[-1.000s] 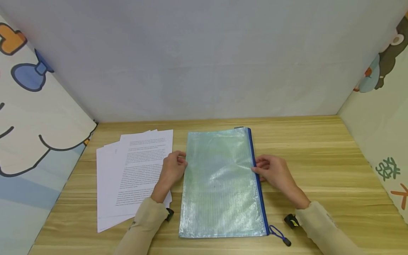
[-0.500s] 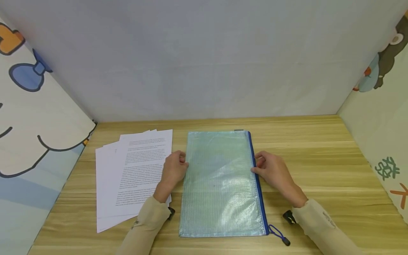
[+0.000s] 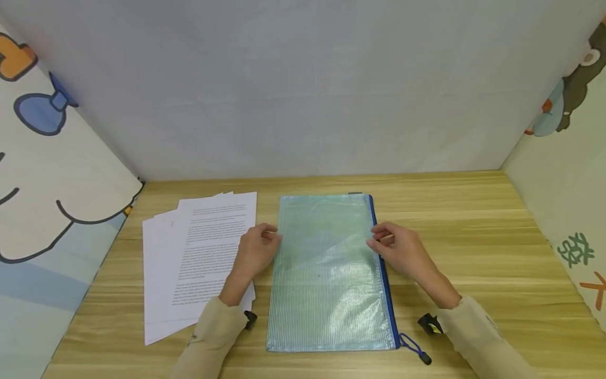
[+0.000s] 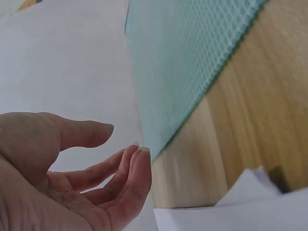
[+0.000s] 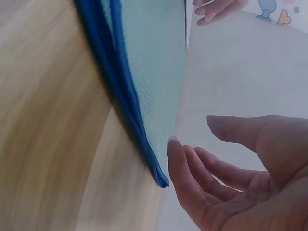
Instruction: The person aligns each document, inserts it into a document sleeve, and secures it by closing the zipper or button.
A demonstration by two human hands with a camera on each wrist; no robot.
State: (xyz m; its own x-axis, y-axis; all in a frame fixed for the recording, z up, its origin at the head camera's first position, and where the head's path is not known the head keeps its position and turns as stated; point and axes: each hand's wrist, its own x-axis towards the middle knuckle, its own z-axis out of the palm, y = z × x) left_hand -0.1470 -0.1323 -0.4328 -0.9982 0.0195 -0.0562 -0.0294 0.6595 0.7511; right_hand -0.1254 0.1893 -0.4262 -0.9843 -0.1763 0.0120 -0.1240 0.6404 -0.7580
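Observation:
A pale green mesh zip document pouch [image 3: 326,284] lies flat on the wooden table. Its blue zip edge [image 3: 389,300] runs down the right side, ending near the front in a blue cord pull [image 3: 413,345] with a dark tip. By the pouch's left edge is my left hand [image 3: 257,250]; the left wrist view shows a gap between its thumb and fingers, holding nothing. My right hand [image 3: 402,250] hovers at the zip edge, thumb and fingers apart with nothing between them in the right wrist view.
A fanned stack of printed paper sheets [image 3: 208,258] lies left of the pouch, partly behind my left forearm. A pale wall [image 3: 312,95] rises behind the wooden table [image 3: 473,231]. Side panels with cartoon prints stand at left and right.
Both hands have let go of the pouch's side edges. The pouch, slightly raised and rippled a second ago, now lies flatter. The right hand has shifted slightly left over the zip edge.

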